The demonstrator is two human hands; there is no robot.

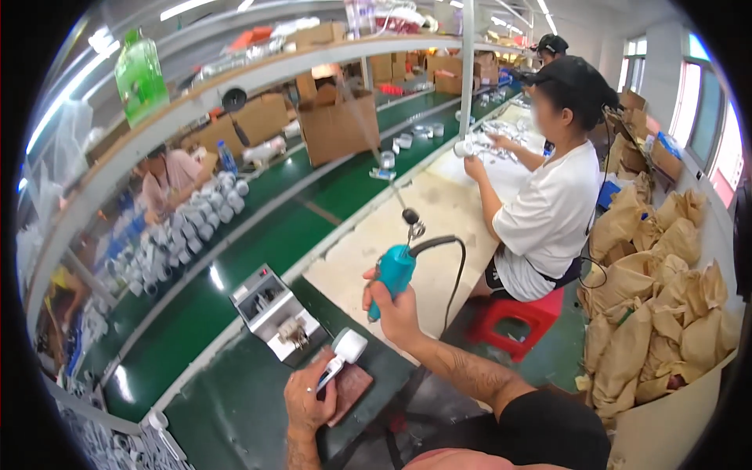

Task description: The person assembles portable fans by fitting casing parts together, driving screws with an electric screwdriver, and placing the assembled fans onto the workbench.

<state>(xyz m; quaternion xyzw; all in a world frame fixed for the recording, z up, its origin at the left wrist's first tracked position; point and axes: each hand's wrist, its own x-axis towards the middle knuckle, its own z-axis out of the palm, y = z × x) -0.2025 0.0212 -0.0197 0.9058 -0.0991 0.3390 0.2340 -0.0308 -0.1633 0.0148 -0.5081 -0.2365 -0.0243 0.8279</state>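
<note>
Teal plastic shows on the power driver, its body wrapped by the fingers of the right hand, with its tip pointing toward seven o'clock and standing apart from the white part below. A black cord curves off the driver's top toward three o'clock, and a metal hook meets it at twelve. The left hand is closed around the handle of the white round-headed part, whose head sits at one o'clock from that hand, above a reddish-brown block on the dark green counter. At eleven o'clock from the left hand stands an open-topped box device. Toward two o'clock from the right hand, a co-worker sits on a red stool.
</note>
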